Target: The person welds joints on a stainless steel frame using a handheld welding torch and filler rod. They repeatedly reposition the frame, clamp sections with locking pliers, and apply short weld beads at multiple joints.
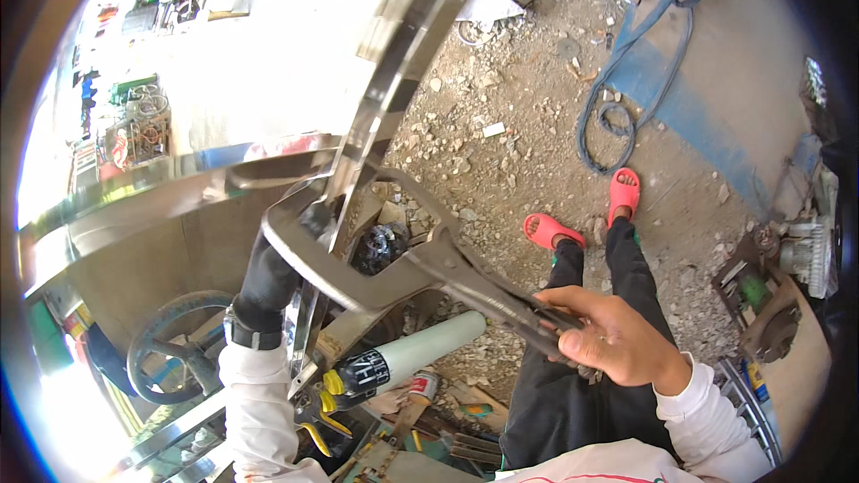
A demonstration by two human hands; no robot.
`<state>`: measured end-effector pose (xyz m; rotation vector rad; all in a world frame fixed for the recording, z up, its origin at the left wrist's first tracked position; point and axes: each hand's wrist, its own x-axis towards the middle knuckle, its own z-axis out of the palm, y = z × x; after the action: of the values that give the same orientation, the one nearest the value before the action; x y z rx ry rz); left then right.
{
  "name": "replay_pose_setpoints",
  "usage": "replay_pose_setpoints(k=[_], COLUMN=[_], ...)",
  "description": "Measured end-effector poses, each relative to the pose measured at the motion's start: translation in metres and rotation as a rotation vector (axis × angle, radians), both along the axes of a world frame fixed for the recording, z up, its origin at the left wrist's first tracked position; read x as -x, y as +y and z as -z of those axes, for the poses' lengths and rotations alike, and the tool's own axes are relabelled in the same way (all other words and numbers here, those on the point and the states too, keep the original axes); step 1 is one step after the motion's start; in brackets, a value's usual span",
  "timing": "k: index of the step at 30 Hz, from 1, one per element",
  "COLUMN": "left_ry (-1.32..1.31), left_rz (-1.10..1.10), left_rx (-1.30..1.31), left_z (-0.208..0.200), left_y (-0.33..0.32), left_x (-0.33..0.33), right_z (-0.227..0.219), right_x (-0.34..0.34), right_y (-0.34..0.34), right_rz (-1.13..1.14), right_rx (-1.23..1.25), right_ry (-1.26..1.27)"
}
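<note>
Your right hand (617,340), nearest you, squeezes the handles of the C-clamp locking pliers (403,259), whose heavy, rigid jaws straddle the slippery polished steel frame (394,63). Your gloved left hand (268,277) steadies it; grip hidden.

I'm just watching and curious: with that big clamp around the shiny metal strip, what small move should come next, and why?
Probably squeeze the handles shut. The right hand grips the handles of the large C-shaped locking clamp, whose jaws straddle the polished metal strip, while the left hand, in a dark glove, steadies things behind it. Whether the jaws already bite is unclear.
</note>
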<state>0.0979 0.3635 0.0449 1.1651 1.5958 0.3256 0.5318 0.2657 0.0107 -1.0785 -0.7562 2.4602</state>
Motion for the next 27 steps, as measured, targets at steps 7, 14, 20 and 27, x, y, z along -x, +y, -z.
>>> replay_pose_setpoints(k=[7, 14, 20, 27], left_ry=[-0.314, 0.024, 0.149, -0.096], left_rz=[-0.250, -0.362, 0.190, 0.026], left_rx=[0.301, -0.026, -0.291, -0.122], left_z=[-0.017, -0.026, -0.024, -0.020], left_y=[0.008, -0.011, -0.014, 0.010], left_x=[-0.028, -0.045, -0.003, -0.068], right_z=[0.047, 0.077, 0.084, -0.008], right_x=[-0.014, -0.026, -0.031, -0.080], right_y=[-0.004, 0.018, 0.002, 0.006], right_rz=[-0.040, -0.144, -0.052, 0.044], right_rx=[-0.164, -0.285, -0.306, -0.286], right_ry=[0.275, 0.547, 0.382, -0.286])
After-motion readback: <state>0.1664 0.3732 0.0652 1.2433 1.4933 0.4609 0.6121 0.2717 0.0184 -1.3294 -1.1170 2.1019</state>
